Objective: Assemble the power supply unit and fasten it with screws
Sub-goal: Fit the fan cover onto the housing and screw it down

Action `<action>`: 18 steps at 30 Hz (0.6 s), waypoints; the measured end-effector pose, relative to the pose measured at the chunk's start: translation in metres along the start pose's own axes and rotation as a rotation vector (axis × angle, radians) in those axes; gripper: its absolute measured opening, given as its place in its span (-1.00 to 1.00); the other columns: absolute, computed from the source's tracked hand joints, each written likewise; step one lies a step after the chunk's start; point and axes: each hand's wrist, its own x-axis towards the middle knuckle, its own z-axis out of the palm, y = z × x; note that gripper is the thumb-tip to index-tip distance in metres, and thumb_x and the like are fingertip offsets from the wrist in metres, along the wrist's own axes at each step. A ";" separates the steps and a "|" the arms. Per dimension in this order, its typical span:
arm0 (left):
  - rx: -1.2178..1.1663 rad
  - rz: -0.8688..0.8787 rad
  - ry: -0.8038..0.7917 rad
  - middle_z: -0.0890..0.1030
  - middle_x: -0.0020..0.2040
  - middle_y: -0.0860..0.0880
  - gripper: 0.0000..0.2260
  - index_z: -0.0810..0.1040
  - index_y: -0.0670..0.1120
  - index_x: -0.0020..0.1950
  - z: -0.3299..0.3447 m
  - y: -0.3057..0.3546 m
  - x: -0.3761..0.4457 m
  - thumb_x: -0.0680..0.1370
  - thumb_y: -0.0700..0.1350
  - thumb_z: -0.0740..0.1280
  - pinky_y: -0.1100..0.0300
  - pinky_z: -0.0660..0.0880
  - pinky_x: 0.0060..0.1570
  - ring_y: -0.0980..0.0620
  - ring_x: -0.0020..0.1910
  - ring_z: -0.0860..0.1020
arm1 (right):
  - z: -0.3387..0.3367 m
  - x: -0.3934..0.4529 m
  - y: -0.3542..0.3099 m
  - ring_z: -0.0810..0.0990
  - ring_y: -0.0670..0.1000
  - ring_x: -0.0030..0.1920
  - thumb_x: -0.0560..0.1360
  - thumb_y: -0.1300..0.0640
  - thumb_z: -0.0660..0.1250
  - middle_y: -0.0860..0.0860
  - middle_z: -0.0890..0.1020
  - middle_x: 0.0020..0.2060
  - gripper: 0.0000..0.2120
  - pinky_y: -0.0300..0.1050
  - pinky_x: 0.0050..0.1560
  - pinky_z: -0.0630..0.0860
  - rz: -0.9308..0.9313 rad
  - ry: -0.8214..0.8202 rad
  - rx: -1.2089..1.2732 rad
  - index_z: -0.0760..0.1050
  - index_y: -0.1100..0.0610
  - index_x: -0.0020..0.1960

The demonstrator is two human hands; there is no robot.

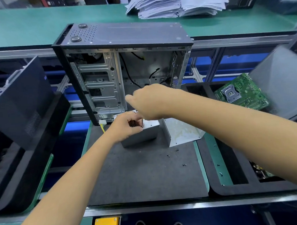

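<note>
While the left hand (126, 126) grips the PSU (142, 130) on the mat (144, 173) at the case's (123, 61) 6 o'clock, the right hand (148, 102) hovers above, blurred; I cannot tell its fingers' set. Loose screws (177, 150) at the PSU's 4 o'clock could scatter, and the yellow wires (103, 128) at 9 might snag on lifting.

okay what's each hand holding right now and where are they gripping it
The left hand grips the power supply unit at its perforated upper end. The right hand hovers above it; whether it holds anything cannot be told.
</note>
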 end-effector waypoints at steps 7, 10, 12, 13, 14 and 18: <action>0.031 0.002 0.005 0.61 -0.23 0.06 -0.92 0.66 -0.19 -0.20 0.002 -0.005 0.003 0.37 -0.33 0.49 0.48 0.38 -0.18 0.30 -0.23 0.52 | -0.010 0.000 -0.001 0.29 -0.02 -0.45 0.43 0.23 0.29 0.00 0.26 -0.39 -0.69 -0.15 -0.47 0.17 -0.119 0.071 -0.027 0.18 0.10 -0.36; 0.018 -0.033 0.005 0.65 -0.20 0.04 -0.94 0.67 -0.20 -0.17 0.002 -0.005 0.001 0.39 -0.30 0.49 0.41 0.43 -0.16 0.28 -0.21 0.55 | -0.005 0.000 -0.008 0.18 -0.01 -0.48 0.50 0.14 0.22 -0.01 0.20 -0.44 -0.61 -0.15 -0.48 0.10 -0.098 0.133 -0.091 0.07 0.08 -0.38; 0.017 -0.010 -0.001 0.64 -0.22 0.06 -0.93 0.66 -0.18 -0.19 0.002 -0.005 0.001 0.38 -0.31 0.49 0.40 0.42 -0.16 0.26 -0.21 0.55 | -0.001 0.002 -0.008 0.27 0.07 -0.45 0.55 0.14 0.16 0.02 0.28 -0.42 -0.65 -0.12 -0.41 0.18 -0.023 0.148 -0.128 0.14 0.11 -0.36; 0.026 0.010 -0.003 0.64 -0.21 0.04 -0.92 0.66 -0.17 -0.20 0.002 -0.004 0.001 0.37 -0.32 0.49 0.38 0.43 -0.14 0.23 -0.19 0.55 | 0.000 0.004 -0.006 0.34 0.10 -0.39 0.58 0.13 0.14 0.03 0.37 -0.36 -0.70 -0.09 -0.36 0.23 0.017 0.144 -0.131 0.22 0.12 -0.32; 0.032 0.018 0.000 0.65 -0.18 0.03 -0.91 0.66 -0.16 -0.21 0.002 -0.004 0.002 0.37 -0.32 0.49 0.35 0.45 -0.10 0.17 -0.15 0.56 | -0.001 0.004 -0.004 0.38 0.11 -0.33 0.61 0.10 0.13 0.04 0.45 -0.28 -0.75 -0.08 -0.33 0.26 0.042 0.126 -0.125 0.33 0.13 -0.23; 0.015 0.010 -0.010 0.62 -0.20 0.08 -0.82 0.63 -0.05 -0.26 0.000 -0.006 0.003 0.37 -0.32 0.49 0.40 0.45 -0.09 0.23 -0.18 0.55 | -0.006 -0.004 0.000 0.31 0.02 -0.40 0.56 0.11 0.24 0.05 0.31 -0.09 -0.83 -0.13 -0.46 0.16 -0.026 -0.026 0.036 0.27 0.13 0.06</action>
